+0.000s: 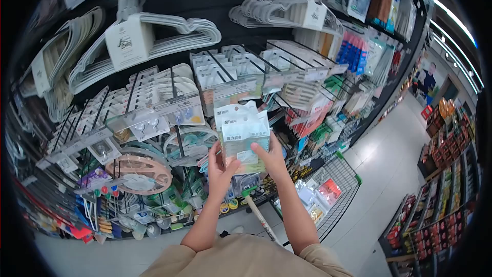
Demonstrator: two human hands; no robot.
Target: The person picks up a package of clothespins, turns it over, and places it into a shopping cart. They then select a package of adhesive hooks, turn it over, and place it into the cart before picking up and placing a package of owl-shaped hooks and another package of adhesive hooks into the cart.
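Two or more packs of clothes pegs [246,131] are held together in front of the shelf. They have white printed tops with hanging holes and pale see-through lower parts. My left hand [221,168] is closed on their lower left side, with its thumb across the front. On the right edge, my right hand [270,157] grips the same packs, thumb pressed on the front. Just behind them, similar white packs [218,74] hang on hooks above a price strip [238,88].
White clothes hangers [154,41] hang above left. A round pink drying rack [138,174] hangs lower left. At my right stands a shopping cart [351,195] with packaged goods inside and its handle [261,220] near my body. An aisle floor [376,159] runs right, past stocked shelves [441,195].
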